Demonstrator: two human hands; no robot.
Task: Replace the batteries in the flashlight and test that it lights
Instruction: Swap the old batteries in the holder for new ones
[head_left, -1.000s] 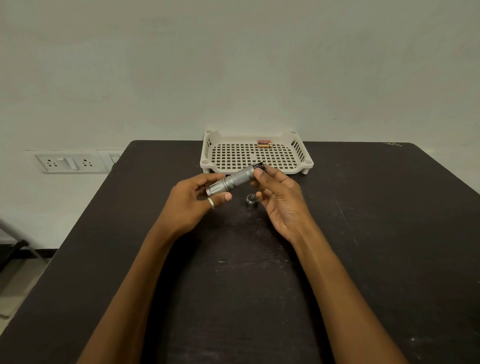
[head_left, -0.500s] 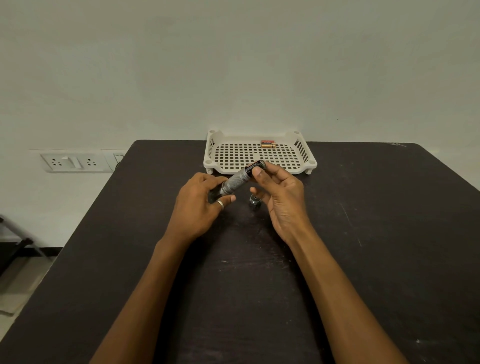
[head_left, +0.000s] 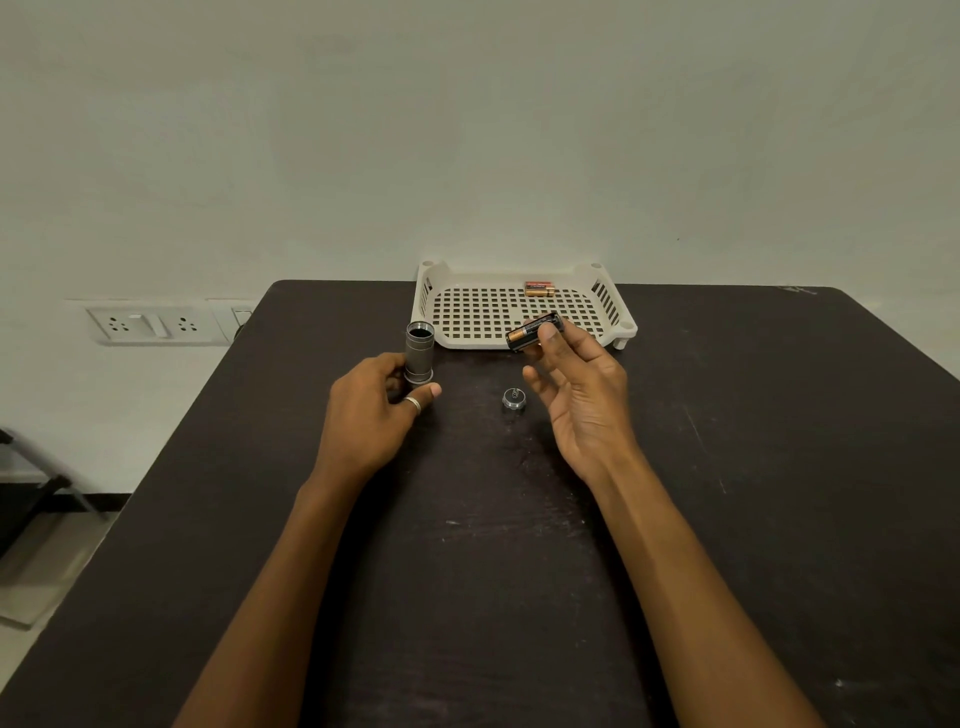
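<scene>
The left hand (head_left: 369, 415) grips the flashlight (head_left: 418, 353) low on its barrel, long axis near upright, open mouth pointing up. Its end cap (head_left: 514, 399) lies on the tabletop (head_left: 753, 467) between the hands. The right hand (head_left: 582, 395) pinches a battery (head_left: 535, 332) over the tray's (head_left: 470, 342) front rim, tilted, copper end toward the flashlight. The swap looks midway; next probably comes trading cells with the spare batteries (head_left: 539, 288) in the tray.
</scene>
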